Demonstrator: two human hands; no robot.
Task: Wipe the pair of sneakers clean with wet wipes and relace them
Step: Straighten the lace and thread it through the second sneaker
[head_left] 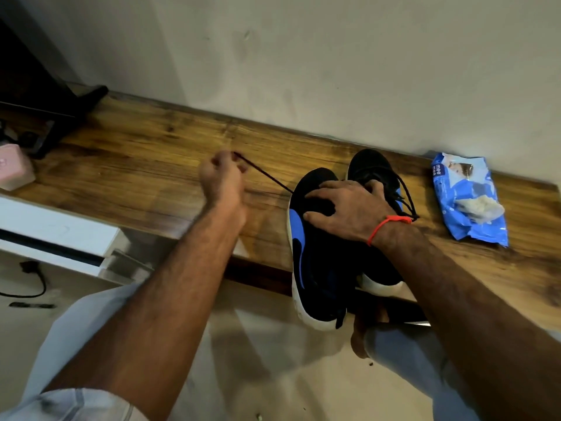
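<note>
forearms: bare, hairy
right wrist: thin red thread (383, 225), knotted
sleeves: pale cuff (65, 404) at lower left edge
legs: light trousers (403, 349)
foot (359, 335): bare

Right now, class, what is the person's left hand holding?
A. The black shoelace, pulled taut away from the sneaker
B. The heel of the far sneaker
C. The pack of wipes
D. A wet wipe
A: the left hand pinches the black shoelace, which runs in a straight line to the near sneaker, while the right hand rests on the shoe and the pack of wipes lies untouched.
</note>
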